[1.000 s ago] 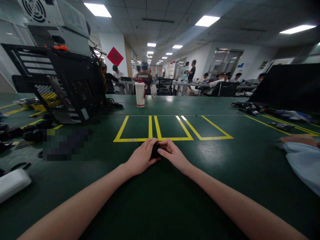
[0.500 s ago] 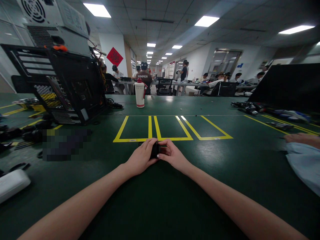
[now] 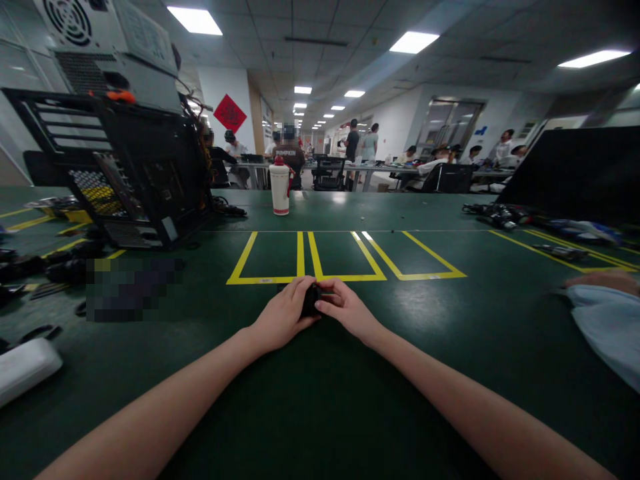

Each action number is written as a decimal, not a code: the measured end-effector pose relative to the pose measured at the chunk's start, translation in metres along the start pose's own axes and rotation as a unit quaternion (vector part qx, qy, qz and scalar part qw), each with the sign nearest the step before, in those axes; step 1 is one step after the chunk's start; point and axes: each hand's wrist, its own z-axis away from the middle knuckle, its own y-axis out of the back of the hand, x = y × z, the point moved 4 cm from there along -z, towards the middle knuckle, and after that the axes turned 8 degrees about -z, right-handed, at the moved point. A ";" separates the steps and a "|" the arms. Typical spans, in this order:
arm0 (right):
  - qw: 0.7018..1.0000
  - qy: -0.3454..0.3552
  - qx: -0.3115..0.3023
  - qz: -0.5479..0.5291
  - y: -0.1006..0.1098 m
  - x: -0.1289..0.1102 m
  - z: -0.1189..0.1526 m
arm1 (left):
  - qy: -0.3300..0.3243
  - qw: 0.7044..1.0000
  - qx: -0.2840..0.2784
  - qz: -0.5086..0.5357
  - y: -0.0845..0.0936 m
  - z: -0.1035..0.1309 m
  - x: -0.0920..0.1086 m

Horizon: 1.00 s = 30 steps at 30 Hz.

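Observation:
Between my two hands, a small black object [image 3: 311,301] stands on the green table [image 3: 320,407], just in front of the yellow taped outlines [image 3: 345,278]. Its kind is hard to make out, since fingers cover most of it. My left hand [image 3: 287,308] wraps round its left side and top, thumb along the near lower edge. From the right, the bent fingers and thumb of my right hand [image 3: 347,308] pinch at its right end.
An open black computer case [image 3: 145,173] with a power supply [image 3: 120,53] on top stands at the left. A cream tumbler [image 3: 281,190] stands at the back. Black gear and a white case [image 3: 30,370] lie left. A co-worker's blue sleeve [image 3: 605,327] reaches in from the right.
My hands stay almost in place, with only a slight shift of the right fingers and left thumb on the black object. The co-worker's arm at the right moved slightly; people in the background moved.

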 end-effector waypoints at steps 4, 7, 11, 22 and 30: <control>1.000 0.004 -0.013 0.001 -0.001 0.000 0.001 | 0.001 1.000 -0.005 0.003 0.000 0.001 -0.001; 1.000 0.009 -0.006 0.011 -0.002 -0.001 0.003 | 0.006 1.000 -0.007 0.001 -0.001 0.001 -0.001; 0.999 0.020 0.010 0.023 -0.003 -0.006 0.003 | 0.004 1.000 0.000 -0.002 0.000 0.001 0.000; 1.000 0.007 -0.001 0.002 -0.001 -0.001 -0.001 | 0.002 1.000 0.004 -0.007 0.000 0.000 0.001; 1.000 0.015 0.004 0.023 -0.002 -0.001 0.003 | 0.009 1.000 -0.009 -0.005 0.002 0.000 0.001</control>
